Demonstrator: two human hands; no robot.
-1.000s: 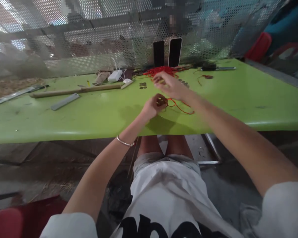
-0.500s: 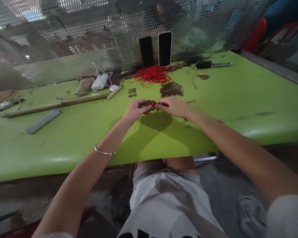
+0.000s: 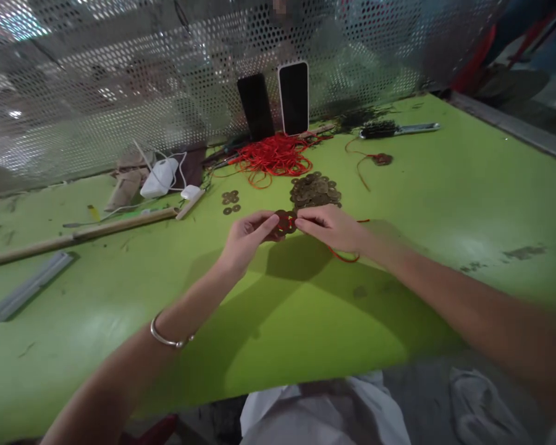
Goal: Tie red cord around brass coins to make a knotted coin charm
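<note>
Between my hands, just above the green table [image 3: 204,364], is a cluster of bronze-coloured coins [image 3: 286,222] bound with red cord. My left hand [image 3: 249,240] pinches its left side between thumb and fingers. On its right side, the thumb and fingertips of my right hand [image 3: 327,227] are closed at the edge; whether they grip coin or cord is hidden. Red cord [image 3: 345,256] trails below and beyond my right hand. Right behind the hands lies a heap of loose coins [image 3: 315,190]. A few more coins [image 3: 230,198] sit in a small group to the left.
Tangled red cord [image 3: 275,154] lies before two propped phones [image 3: 294,99]. A hairbrush [image 3: 398,128] and a corded coin piece [image 3: 382,159] are at right. White charger [image 3: 160,177], bamboo stick [image 3: 97,233] and grey bar [image 3: 31,285] lie left. Perforated metal sheeting [image 3: 167,80] stands behind.
The camera view has shifted closer to the table. Both hands still hold the coin cluster, whose face with the red cord shows more plainly now.
</note>
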